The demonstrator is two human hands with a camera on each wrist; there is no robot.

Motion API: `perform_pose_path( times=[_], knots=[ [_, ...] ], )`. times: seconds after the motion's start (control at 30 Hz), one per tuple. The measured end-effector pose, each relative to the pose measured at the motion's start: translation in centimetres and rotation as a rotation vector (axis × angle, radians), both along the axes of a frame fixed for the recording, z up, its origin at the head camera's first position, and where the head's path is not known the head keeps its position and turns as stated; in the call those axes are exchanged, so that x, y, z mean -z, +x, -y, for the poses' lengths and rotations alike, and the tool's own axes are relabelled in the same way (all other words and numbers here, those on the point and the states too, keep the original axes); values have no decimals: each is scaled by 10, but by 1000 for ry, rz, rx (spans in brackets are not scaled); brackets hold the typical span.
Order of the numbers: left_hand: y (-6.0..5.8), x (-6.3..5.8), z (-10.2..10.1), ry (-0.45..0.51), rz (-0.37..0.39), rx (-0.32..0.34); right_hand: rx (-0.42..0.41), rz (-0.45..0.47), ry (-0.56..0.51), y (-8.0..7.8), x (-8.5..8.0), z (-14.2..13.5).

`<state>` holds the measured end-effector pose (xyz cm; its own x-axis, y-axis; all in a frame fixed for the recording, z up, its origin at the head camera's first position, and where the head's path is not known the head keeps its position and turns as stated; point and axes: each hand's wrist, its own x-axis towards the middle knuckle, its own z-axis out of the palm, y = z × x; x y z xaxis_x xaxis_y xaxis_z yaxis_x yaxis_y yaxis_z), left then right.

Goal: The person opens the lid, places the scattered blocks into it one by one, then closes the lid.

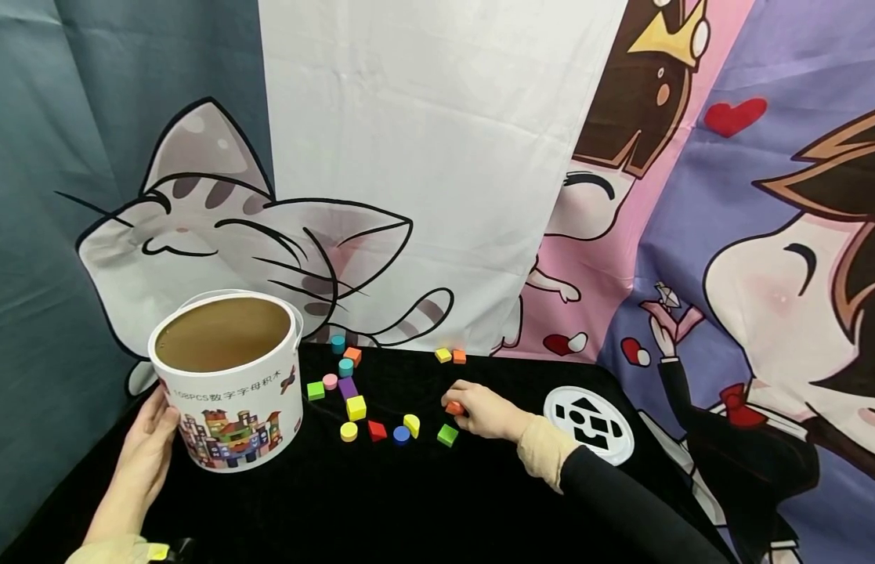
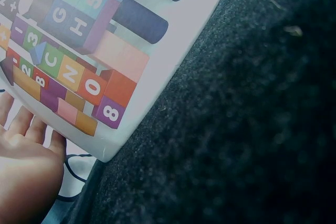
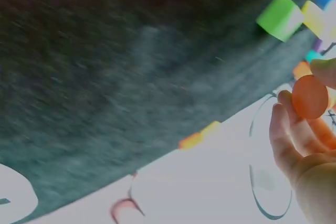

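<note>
My left hand (image 1: 146, 439) holds the left side of a white bucket (image 1: 240, 407) with a printed picture of coloured blocks. In the left wrist view the fingers (image 2: 37, 129) lie along the bucket's wall. The bucket has no lid on, and its inside looks brown. On the right, my right hand (image 1: 486, 411) pinches an orange round block (image 3: 310, 97) between thumb and fingers. A green block (image 1: 447, 435) lies on the black cloth just left of that hand. Behind it are a yellow block (image 1: 443, 355) and an orange block (image 1: 459, 356).
Several coloured blocks lie between bucket and right hand, among them a yellow cube (image 1: 356, 407), a red triangular block (image 1: 377, 431) and a blue round block (image 1: 401, 435). A white lid (image 1: 553, 401) with shaped holes lies beside the right forearm. A printed curtain (image 1: 423, 157) hangs behind the table.
</note>
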<state>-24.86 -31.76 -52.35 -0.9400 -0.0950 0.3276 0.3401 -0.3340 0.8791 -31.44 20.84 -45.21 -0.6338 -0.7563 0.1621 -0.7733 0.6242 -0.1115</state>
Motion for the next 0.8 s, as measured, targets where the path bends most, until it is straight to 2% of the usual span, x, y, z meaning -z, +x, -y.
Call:
perform_pose_path(
  times=[0.2, 0.3, 0.6, 0.8],
  knots=[
    [1, 0, 0, 18, -1, -3, -22, 12, 28, -3, -32, 29],
    [1, 0, 0, 14, -7, -3, -47, -14, 15, -3, -50, 51],
    [1, 1, 0, 20, -22, -12, -220, -104, -51, 8, -103, 141],
    [2, 0, -1, 17, -44, -9, -328, -187, -155, 21, -133, 196]
  ],
)
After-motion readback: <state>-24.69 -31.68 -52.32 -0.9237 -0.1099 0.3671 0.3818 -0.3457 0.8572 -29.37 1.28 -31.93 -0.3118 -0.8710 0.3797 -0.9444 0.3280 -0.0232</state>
